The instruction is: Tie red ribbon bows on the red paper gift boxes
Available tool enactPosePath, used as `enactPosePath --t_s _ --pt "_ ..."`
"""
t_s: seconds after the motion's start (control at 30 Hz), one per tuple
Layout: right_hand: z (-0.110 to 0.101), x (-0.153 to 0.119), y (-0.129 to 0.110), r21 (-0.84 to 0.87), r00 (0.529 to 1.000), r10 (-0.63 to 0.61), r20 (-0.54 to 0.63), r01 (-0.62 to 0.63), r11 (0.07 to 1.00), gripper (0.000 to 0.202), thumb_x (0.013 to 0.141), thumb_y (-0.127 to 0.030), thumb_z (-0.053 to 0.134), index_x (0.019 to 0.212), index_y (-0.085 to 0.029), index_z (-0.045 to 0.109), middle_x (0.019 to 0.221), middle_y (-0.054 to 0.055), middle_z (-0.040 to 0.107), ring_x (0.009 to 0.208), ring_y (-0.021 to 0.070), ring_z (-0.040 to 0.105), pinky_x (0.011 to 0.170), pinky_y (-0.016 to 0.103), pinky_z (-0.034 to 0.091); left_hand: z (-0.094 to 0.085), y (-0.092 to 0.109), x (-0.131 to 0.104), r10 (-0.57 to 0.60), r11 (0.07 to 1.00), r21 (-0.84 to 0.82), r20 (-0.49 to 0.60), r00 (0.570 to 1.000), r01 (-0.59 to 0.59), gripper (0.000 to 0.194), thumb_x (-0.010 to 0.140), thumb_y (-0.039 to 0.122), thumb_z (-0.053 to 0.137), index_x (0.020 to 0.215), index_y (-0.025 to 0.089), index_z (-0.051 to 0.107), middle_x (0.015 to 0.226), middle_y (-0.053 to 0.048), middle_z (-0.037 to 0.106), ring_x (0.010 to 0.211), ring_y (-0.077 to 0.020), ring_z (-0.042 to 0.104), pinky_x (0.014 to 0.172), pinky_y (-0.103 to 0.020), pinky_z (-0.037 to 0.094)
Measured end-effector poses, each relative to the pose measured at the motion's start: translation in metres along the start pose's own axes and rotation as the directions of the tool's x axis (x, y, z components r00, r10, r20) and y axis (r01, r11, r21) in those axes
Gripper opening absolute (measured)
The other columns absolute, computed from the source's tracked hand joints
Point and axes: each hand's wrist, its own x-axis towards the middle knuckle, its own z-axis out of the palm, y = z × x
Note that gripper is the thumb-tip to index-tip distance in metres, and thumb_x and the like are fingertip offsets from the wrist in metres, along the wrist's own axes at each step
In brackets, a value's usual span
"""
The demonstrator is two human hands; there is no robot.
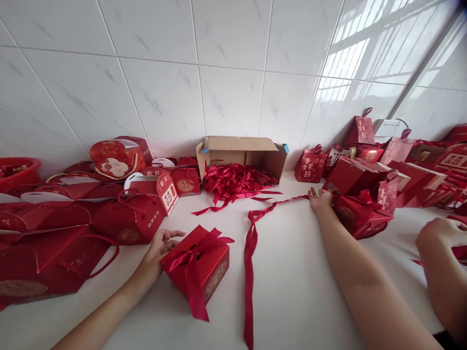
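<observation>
My left hand (162,248) is loosely spread, its fingers only half bent, at the left edge of the red gift box with a bow (218,255). It seems to touch there rather than grip, perhaps enough to steady the box; its underside is hidden, so I cannot tell how firmly. The box sits tilted to my view on the white desk (284,282), just in front of me, where both hands can get at it.

My right hand (321,198) reaches out, fingers nearly closed at the tips, and appears to pinch the end of the long red ribbon (248,272). That would explain why the ribbon runs twisted and fairly straight near my fingers, then slack toward my edge of the desk.

The cardboard box (241,143) faces me with its front open, likely so the satin ribbon pile (237,180) is within reach. Rope-handled boxes (134,214) crowd the left, leaving working room between. At far right is another person's hand (440,233).
</observation>
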Motion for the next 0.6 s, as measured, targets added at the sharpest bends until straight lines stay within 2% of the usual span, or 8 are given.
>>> enactPosePath --t_s 0.1,0.2,0.33,0.5,0.6 --pt "-0.0004 0.0018 -0.0014 0.016 0.997 -0.064 -0.053 0.065 0.998 0.033 0.09 -0.03 0.053 0.12 -0.016 0.051 0.116 0.008 0.056 0.095 0.0186 0.059 0.077 0.037 0.053 0.0027 0.0086 -0.0085 -0.019 1.0 0.019 0.076 0.997 0.018 0.045 0.059 0.031 0.075 0.076 0.024 0.033 0.092 0.001 0.062 0.072 -0.0182 0.063 0.059 -0.03 0.049" --pt "-0.0001 0.0037 -0.001 0.024 0.992 -0.098 -0.085 0.1 0.995 0.032 0.09 -0.031 0.054 0.118 -0.015 0.053 0.116 0.009 0.056 0.097 0.0194 0.059 0.08 0.039 0.052 0.0027 0.012 -0.0096 -0.055 0.998 0.045 0.062 0.997 0.052 0.048 0.059 0.035 0.076 0.075 0.024 0.033 0.091 0.002 0.062 0.07 -0.017 0.062 0.058 -0.028 0.049" --pt "0.0019 0.0052 0.0012 0.02 0.986 -0.129 -0.106 0.131 0.991 0.033 0.09 -0.032 0.054 0.118 -0.015 0.053 0.117 0.009 0.056 0.099 0.0202 0.058 0.082 0.04 0.051 0.002 0.0106 -0.0085 -0.033 0.999 0.042 0.054 0.998 0.031 0.045 0.062 0.036 0.074 0.076 0.024 0.034 0.094 0.001 0.061 0.07 -0.0162 0.062 0.059 -0.027 0.049" --pt "0.0008 0.006 0.0032 -0.013 0.984 -0.158 -0.081 0.157 0.987 0.033 0.09 -0.032 0.054 0.118 -0.015 0.053 0.118 0.009 0.055 0.1 0.0205 0.058 0.083 0.041 0.051 0.0027 0.0104 -0.0094 -0.018 0.996 0.084 0.058 0.998 0.013 0.044 0.063 0.037 0.074 0.078 0.024 0.035 0.099 0.001 0.061 0.073 -0.016 0.063 0.062 -0.027 0.05" --pt "-0.0024 0.0067 0.0029 -0.049 0.987 -0.157 -0.024 0.156 0.987 0.034 0.09 -0.032 0.054 0.119 -0.016 0.052 0.119 0.009 0.055 0.101 0.0209 0.057 0.083 0.041 0.051 0.0022 0.0097 -0.0078 -0.03 0.997 0.069 0.027 0.999 0.028 0.046 0.06 0.035 0.075 0.075 0.024 0.033 0.097 0.002 0.06 0.071 -0.0153 0.062 0.062 -0.027 0.051"
